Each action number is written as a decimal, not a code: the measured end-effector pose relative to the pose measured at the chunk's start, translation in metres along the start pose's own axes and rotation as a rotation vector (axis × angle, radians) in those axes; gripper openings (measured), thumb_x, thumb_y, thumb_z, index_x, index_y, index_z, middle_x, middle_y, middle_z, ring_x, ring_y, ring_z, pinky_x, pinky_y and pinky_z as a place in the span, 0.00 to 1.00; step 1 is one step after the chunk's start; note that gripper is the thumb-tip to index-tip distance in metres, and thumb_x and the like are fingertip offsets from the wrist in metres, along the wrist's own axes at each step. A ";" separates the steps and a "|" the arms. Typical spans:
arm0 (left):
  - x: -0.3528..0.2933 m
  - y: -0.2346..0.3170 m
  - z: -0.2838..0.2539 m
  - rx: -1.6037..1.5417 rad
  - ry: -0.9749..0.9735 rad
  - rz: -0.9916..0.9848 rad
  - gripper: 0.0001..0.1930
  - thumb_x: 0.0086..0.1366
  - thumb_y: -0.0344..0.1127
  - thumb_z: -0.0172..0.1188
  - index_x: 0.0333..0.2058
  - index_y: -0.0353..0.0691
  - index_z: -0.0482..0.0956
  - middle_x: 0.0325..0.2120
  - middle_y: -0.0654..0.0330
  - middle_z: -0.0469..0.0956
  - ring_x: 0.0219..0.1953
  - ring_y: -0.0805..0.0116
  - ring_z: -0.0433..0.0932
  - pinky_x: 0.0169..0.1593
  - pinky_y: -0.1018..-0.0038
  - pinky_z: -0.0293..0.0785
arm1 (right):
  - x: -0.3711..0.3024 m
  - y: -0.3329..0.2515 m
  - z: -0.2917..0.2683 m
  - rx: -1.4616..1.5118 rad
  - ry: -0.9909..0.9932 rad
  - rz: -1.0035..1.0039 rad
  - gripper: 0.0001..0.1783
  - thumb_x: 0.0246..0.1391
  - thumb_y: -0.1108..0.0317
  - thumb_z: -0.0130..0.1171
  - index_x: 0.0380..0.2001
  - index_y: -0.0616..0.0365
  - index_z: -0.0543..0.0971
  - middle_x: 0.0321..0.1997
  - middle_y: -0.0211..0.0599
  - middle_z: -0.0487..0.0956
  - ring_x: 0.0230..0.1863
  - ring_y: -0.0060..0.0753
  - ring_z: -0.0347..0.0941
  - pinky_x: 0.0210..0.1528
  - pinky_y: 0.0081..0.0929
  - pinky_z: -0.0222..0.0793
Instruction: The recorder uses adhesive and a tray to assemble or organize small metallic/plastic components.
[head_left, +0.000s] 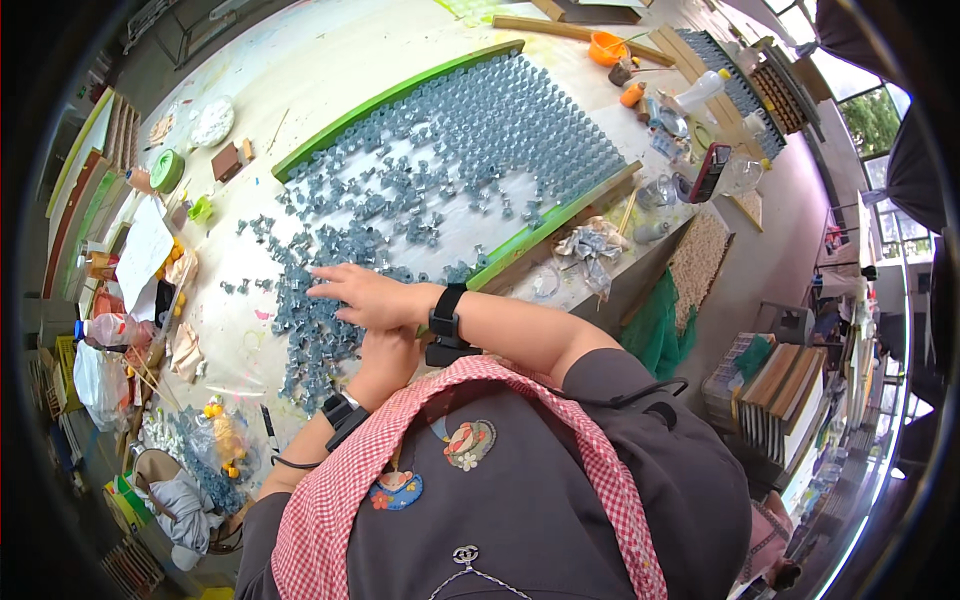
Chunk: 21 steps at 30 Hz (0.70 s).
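Note:
Small blue-grey pieces, flower-shaped with shiny tips, lie in a loose heap (305, 330) on the white table (240, 350). Over the heap's right side reaches my right hand (375, 298), its fingers stretched out to the left and apart, nothing visible in them. My left hand (386, 360) is just below it, close to my body and crossed by the right one; its fingers are hidden. Beyond my hands, many of the same pieces stand in close rows (530, 120) between two green strips (400, 100), with others scattered loosely on the near left side.
At the right stand an orange bowl (607, 48), bottles (703, 90), a phone (710, 172) and crumpled cloth or paper (592, 243). On the left are a green round container (167, 171), a paper sheet (147, 245) and plastic bags (103, 385). Stacked boards (780, 390) sit at the lower right.

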<state>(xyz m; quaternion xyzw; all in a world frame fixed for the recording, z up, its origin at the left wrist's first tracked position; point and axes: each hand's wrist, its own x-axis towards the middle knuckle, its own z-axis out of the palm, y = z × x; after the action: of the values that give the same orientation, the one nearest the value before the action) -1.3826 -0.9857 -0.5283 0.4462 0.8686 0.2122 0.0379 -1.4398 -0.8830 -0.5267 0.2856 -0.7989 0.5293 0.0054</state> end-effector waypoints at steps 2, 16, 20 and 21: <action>-0.002 0.003 -0.001 0.030 0.068 0.020 0.16 0.45 0.28 0.60 0.37 0.36 0.75 0.33 0.49 0.74 0.38 0.50 0.73 0.40 0.60 0.69 | -0.007 -0.009 -0.012 -0.094 -0.013 0.001 0.30 0.44 0.70 0.58 0.55 0.49 0.67 0.64 0.45 0.57 0.63 0.54 0.54 0.63 0.43 0.52; -0.011 0.018 -0.012 0.004 0.050 -0.034 0.11 0.41 0.28 0.61 0.28 0.41 0.76 0.23 0.57 0.69 0.29 0.56 0.70 0.32 0.64 0.68 | -0.195 0.061 -0.140 -0.546 0.925 0.934 0.38 0.47 0.60 0.58 0.58 0.66 0.58 0.58 0.63 0.61 0.61 0.57 0.55 0.61 0.40 0.52; -0.022 0.021 -0.019 -0.006 0.051 -0.064 0.09 0.43 0.26 0.56 0.27 0.39 0.76 0.23 0.55 0.69 0.30 0.55 0.70 0.34 0.63 0.68 | -0.162 0.057 -0.124 -0.319 0.951 0.884 0.37 0.47 0.59 0.59 0.56 0.67 0.59 0.51 0.61 0.69 0.55 0.54 0.65 0.56 0.38 0.59; -0.026 0.021 -0.022 -0.002 0.044 -0.071 0.09 0.43 0.26 0.56 0.27 0.39 0.77 0.24 0.55 0.69 0.30 0.55 0.70 0.34 0.63 0.68 | -0.153 0.055 -0.117 -0.275 0.932 0.849 0.36 0.47 0.60 0.59 0.56 0.68 0.60 0.49 0.60 0.71 0.53 0.53 0.66 0.55 0.38 0.60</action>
<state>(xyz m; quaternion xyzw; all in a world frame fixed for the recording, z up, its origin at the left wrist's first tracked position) -1.3567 -1.0027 -0.5025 0.4104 0.8843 0.2213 0.0269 -1.3712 -0.6990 -0.5689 -0.3186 -0.8166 0.4469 0.1785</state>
